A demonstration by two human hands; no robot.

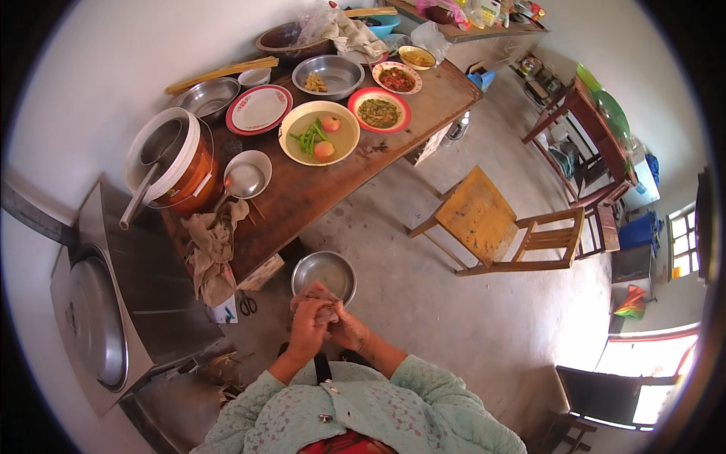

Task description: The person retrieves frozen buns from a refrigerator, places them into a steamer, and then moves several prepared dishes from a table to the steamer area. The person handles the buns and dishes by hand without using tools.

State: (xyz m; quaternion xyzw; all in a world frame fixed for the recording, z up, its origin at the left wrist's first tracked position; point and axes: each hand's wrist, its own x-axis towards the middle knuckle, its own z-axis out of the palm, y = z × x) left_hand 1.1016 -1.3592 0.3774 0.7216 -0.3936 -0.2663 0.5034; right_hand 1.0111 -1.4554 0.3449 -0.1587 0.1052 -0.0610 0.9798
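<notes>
Both my hands are closed in front of me, wrapped round a crumpled pinkish cloth (324, 310). My left hand (305, 331) grips it from the left, and my right hand (349, 333) presses against it from the right, the two touching. Part of the cloth is hidden behind my fingers. Just beyond, a round metal basin (333, 274) rests low on the floor, its near rim partly covered by the hands and cloth.
A wooden table (302, 200) holds a basin with tomatoes and green peppers (319, 132), plates of food, an orange bucket (181, 178) and a rag (210, 246). Left stands a stove with a lidded pot (98, 318). A wooden chair (484, 219) is to the right. Scissors (247, 305) hang low left.
</notes>
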